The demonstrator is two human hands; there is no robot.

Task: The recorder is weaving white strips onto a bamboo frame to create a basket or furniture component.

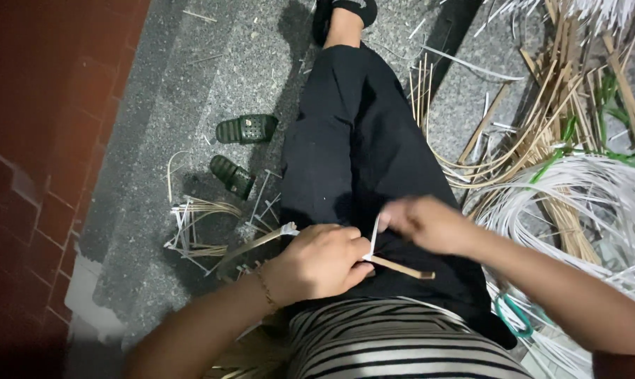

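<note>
Open floor: the grey stone floor (212, 63) ahead-left lies bare, offering free passage. Obstacles left: two dark green sandals (241, 149) and a scatter of cut strip ends (191, 228) just beside the knee. Right side blocked: a coil of white strips (577, 203) crowds the right forearm, with a heap of tan cane (549, 105) beyond. Black-trousered legs (359, 140) fill the middle.
</note>
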